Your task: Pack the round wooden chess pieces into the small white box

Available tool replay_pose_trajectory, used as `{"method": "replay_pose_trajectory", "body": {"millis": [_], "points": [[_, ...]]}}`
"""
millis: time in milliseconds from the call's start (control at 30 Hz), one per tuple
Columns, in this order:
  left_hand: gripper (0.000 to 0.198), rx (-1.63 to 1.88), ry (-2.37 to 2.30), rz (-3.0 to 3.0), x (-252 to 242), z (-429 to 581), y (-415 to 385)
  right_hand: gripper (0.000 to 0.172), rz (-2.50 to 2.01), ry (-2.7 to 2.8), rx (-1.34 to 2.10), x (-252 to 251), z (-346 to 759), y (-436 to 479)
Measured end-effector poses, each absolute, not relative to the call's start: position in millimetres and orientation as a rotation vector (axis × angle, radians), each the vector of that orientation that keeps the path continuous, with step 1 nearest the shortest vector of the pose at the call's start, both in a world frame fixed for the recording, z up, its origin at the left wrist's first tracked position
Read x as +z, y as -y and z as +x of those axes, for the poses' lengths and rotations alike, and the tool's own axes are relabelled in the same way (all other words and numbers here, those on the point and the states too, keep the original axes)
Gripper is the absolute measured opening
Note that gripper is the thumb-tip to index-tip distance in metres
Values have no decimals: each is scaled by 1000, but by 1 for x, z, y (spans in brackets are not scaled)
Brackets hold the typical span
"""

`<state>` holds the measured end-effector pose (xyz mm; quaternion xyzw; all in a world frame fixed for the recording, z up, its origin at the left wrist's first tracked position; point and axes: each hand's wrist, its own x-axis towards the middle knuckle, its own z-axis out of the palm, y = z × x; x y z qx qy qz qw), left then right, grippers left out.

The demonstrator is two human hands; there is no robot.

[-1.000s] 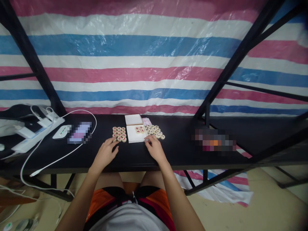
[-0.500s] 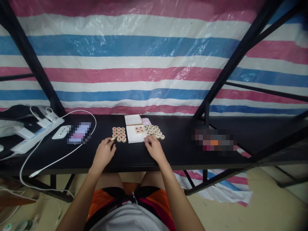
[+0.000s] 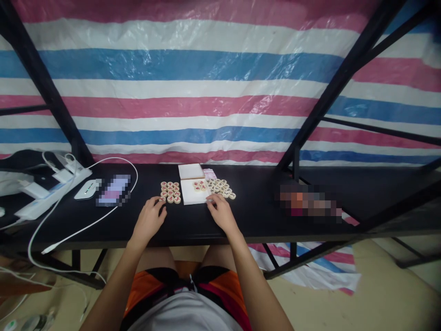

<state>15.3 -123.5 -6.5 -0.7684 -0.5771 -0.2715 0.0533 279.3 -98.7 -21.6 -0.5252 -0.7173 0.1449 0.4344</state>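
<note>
Rows of round wooden Chinese chess pieces (image 3: 170,187) with red characters lie left of an open white box (image 3: 195,197). My left hand (image 3: 149,218) is at the near left corner of these rows, its fingertips closed about a single chess piece (image 3: 162,199) that lies flat at the end of the row. A few red-marked pieces (image 3: 199,185) sit inside the box. My right hand (image 3: 220,211) grips the box's near right corner between thumb and fingers. Beyond that hand, dark-marked pieces (image 3: 223,187) lie in a loose heap against the box's right side.
Behind the box lies a pink printed paper (image 3: 210,174). On the left of the black table (image 3: 255,220) are a blurred-out phone (image 3: 114,189), a white device (image 3: 86,189), a white cable (image 3: 82,227) and a power strip (image 3: 51,193). Black metal posts (image 3: 310,119) frame the table.
The chess piece in my left hand has gone from tilted to flat at the near left end of the rows. My right hand has stayed at the box corner.
</note>
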Motion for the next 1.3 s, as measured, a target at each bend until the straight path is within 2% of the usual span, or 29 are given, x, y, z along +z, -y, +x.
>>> {"method": "replay_pose_trajectory", "body": {"millis": [233,433,533,700,833,1300], "points": [[29,-795,1821,-2356,-9,15,122,22,-1299,1783,352,-24,280,99],[28,-887,1727,-2320,-12,13,121,26,-1327,1776,-51,-12,272,100],[27,-925,1692,-2316,-10,14,122,25,-1396,1925,-118,6,264,88],[26,-863,1696,-2401,-6,15,125,25,-1670,2157,-112,33,250,55],[26,-808,1685,-2423,-5,15,125,27,-1809,2319,-43,34,243,42],[25,-802,1662,-2462,-2,15,126,19,-1687,2404,-98,25,238,34]]}}
